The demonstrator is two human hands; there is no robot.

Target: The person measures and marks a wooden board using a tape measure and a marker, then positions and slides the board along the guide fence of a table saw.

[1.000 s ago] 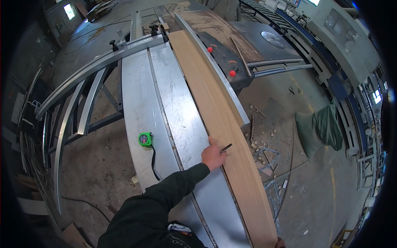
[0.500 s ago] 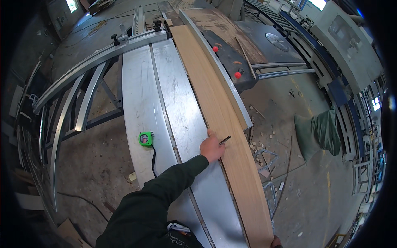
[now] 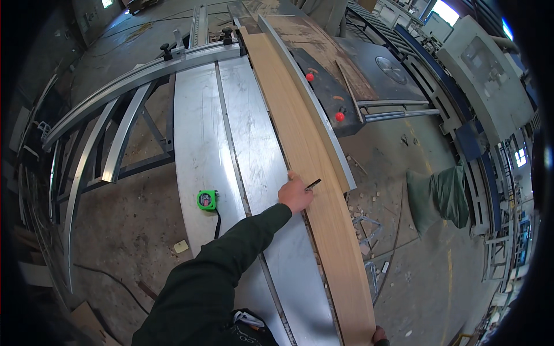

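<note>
A long, pale wooden board [image 3: 314, 135] lies lengthwise on the metal saw table [image 3: 196, 127], beside a straight metal fence [image 3: 309, 101]. My left hand [image 3: 296, 195] is closed at the board's left edge, about halfway along. A dark pen [image 3: 313, 184] sticks out of that hand to the right, over the wood. At the near end, my right hand [image 3: 379, 334] grips the board's right edge; most of it is cut off by the picture's lower rim. A green tape measure [image 3: 206, 200] with a black strap rests on the table, left of my left forearm.
A metal crossbar [image 3: 144, 72] with black knobs spans the far left, above an open frame [image 3: 124, 132]. Past the fence are red knobs [image 3: 340, 116] and a dark surface with a round saw blade [image 3: 391, 69]. Wood scraps and a green sack [image 3: 438, 196] lie on the right floor.
My left hand has moved a little forward relative to the fence and tape measure, still with the pen. The board seems to have slid slightly forward too. The whole view has shifted a little.
</note>
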